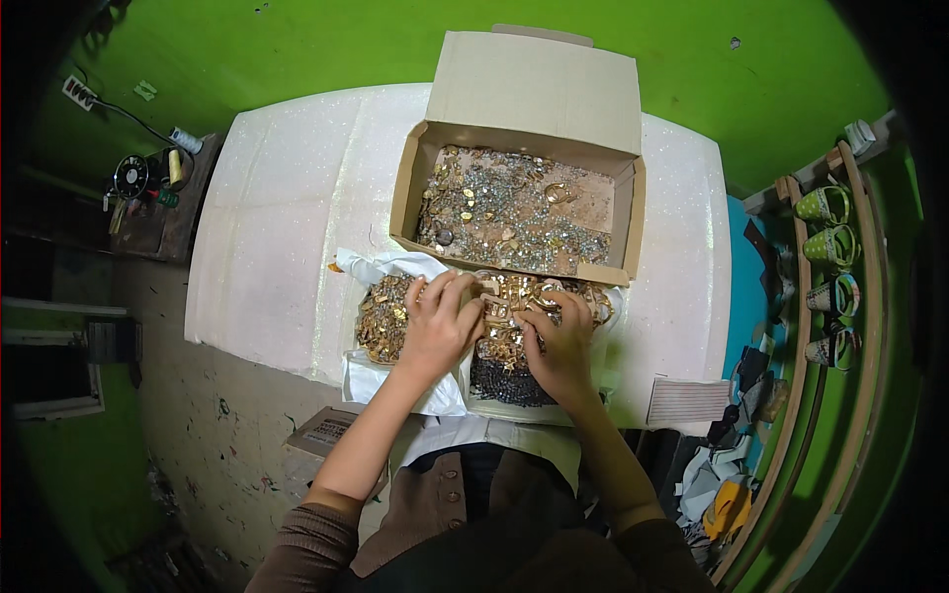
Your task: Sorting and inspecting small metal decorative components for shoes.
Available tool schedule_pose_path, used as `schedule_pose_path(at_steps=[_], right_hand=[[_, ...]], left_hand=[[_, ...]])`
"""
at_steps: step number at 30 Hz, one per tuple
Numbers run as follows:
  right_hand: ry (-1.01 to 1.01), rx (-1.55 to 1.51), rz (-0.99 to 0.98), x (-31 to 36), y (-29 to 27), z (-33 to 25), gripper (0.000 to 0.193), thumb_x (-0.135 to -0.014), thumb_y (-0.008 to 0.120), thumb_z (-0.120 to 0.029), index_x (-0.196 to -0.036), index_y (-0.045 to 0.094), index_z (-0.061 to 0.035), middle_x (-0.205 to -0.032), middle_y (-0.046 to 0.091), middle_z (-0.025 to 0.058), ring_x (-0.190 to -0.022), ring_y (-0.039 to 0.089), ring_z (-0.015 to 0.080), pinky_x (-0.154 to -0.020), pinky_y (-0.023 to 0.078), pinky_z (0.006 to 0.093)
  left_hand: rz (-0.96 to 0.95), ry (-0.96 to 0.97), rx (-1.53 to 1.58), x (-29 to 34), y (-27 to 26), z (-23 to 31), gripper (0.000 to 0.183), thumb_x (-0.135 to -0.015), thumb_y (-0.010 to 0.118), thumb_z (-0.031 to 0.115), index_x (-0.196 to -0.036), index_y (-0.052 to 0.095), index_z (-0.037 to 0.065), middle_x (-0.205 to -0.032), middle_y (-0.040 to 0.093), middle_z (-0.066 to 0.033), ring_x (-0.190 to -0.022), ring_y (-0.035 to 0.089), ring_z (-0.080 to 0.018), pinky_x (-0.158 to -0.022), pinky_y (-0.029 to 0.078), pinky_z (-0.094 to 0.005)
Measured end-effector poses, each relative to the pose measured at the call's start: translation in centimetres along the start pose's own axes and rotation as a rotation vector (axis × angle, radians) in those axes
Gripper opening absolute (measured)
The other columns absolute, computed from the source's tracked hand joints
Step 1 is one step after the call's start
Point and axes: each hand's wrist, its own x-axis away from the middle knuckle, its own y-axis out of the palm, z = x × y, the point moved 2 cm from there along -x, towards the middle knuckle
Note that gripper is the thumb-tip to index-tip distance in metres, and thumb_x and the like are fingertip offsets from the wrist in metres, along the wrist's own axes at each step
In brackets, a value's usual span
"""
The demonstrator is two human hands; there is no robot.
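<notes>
My left hand (443,324) is bent over the small gold pieces, its fingers curled and closed; what they pinch is too small to name. Close by on the right, my right hand (561,346) has thumb and fingers curved together among the gold pieces, its grip partly hidden. Between the hands lie gold-coloured buckles (496,306). A heap of mixed gold and silvery bits (384,321) sits left of my left hand, with white plastic wrapping (366,381) around it. Dark beads (506,385) fill the part nearest me.
An open cardboard box (398,203) holding loose beads and gold trinkets stands behind my hands on the white sparkly table (277,217). A striped sheet (687,401) lies at the right front edge. Shoes (830,247) hang on a wooden rack (870,296) at right.
</notes>
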Motion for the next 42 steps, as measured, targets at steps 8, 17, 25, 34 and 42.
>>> schedule_pose_path(at_steps=[8,17,25,34,42], right_hand=[[-0.028,-0.049,0.032,0.7,-0.5,0.3,0.033,-0.070,0.065,-0.002,-0.101,0.061,-0.0136,-0.113,0.049,0.0117,-0.111,0.044,0.0338,-0.096,0.034,0.0462],[-0.075,-0.064,-0.040,2.3,-0.6,0.3,0.032,-0.070,0.065,-0.003,-0.100,0.061,-0.0115,-0.114,0.049,0.0108,-0.113,0.044,0.0330,-0.097,0.034,0.0476],[-0.129,-0.021,-0.100,4.0,-0.6,-1.2,0.033,-0.067,0.068,-0.006,-0.098,0.062,-0.0135,-0.115,0.049,0.0104,-0.114,0.041,0.0338,-0.098,0.033,0.0481],[-0.028,0.069,-0.057,7.5,-0.2,-1.6,0.024,-0.066,0.067,-0.006,-0.088,0.069,-0.0140,-0.118,0.049,0.0099,-0.117,0.037,0.0366,-0.098,0.032,0.0482],[0.049,0.147,-0.084,8.7,1.1,-2.8,0.028,-0.063,0.067,-0.007,-0.087,0.073,-0.0205,-0.131,0.045,0.0119,-0.120,0.032,0.0387,-0.103,0.029,0.0478]], left_hand=[[0.015,-0.269,-0.133,3.6,-4.0,-2.0,0.014,-0.068,0.069,0.015,-0.080,0.063,0.011,-0.115,0.053,-0.0084,-0.119,0.039,-0.0311,-0.102,0.021,-0.0508],[-0.123,-0.500,-0.163,5.2,-5.5,-1.7,0.028,-0.068,0.061,0.008,-0.096,0.065,0.012,-0.127,0.046,-0.0103,-0.125,0.033,-0.0341,-0.105,0.017,-0.0539],[-0.145,-0.303,0.092,5.2,-4.1,3.5,0.025,-0.071,0.063,0.016,-0.096,0.068,0.016,-0.128,0.046,-0.0116,-0.125,0.032,-0.0344,-0.105,0.015,-0.0524],[-0.222,-0.192,0.164,6.9,-3.6,4.7,0.018,-0.073,0.065,0.021,-0.089,0.070,0.016,-0.130,0.047,-0.0108,-0.124,0.032,-0.0343,-0.103,0.016,-0.0529],[-0.156,-0.239,0.120,6.1,-2.7,3.2,0.012,-0.074,0.066,0.025,-0.075,0.069,0.013,-0.127,0.051,-0.0076,-0.123,0.035,-0.0326,-0.104,0.014,-0.0529]])
